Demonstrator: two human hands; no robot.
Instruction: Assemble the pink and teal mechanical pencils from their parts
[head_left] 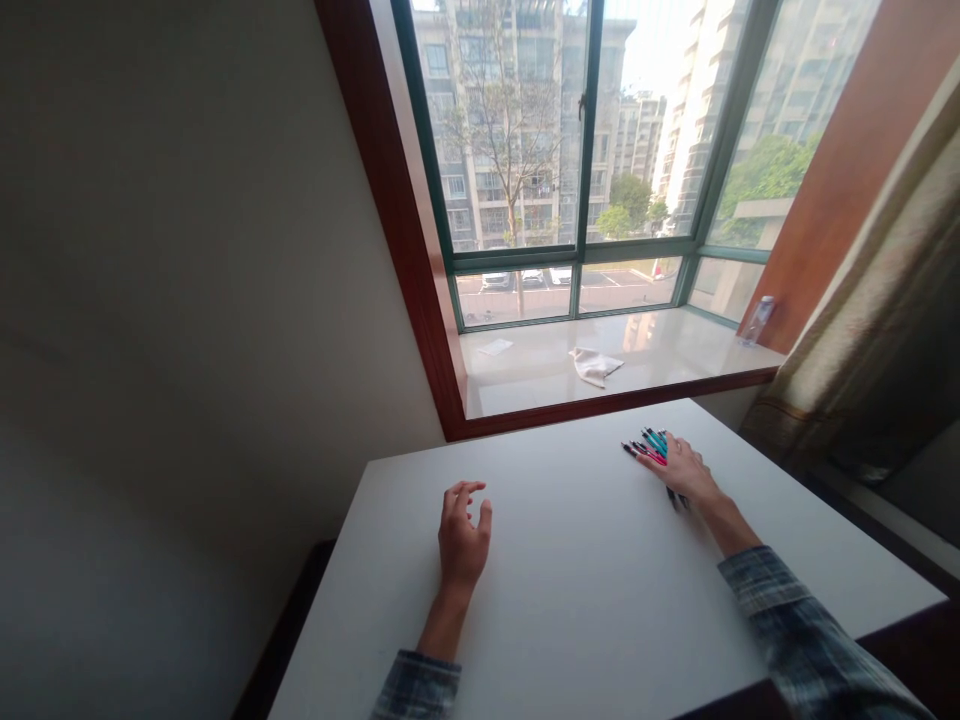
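Over the left half of the white table [570, 600], my left hand [463, 540] is open and holds nothing; its fingers are loosely bent and the thumb stands apart from them. My right hand [686, 470] is at the far right part of the table, with its fingers closed over a bunch of pens [655, 440]. Some pens are black, others teal and pink-red. Their tips fan out to the left of the hand, and dark ends [676, 498] show below it. The palm and fingers hide the middle of the bunch.
Beyond the table is a window sill [525, 388] with a crumpled white cloth [596, 366], a flat white paper [495, 347] and a clear plastic bottle [759, 322]. A wall [225, 300] rises on the left. A beige curtain [840, 330] hangs at the right.
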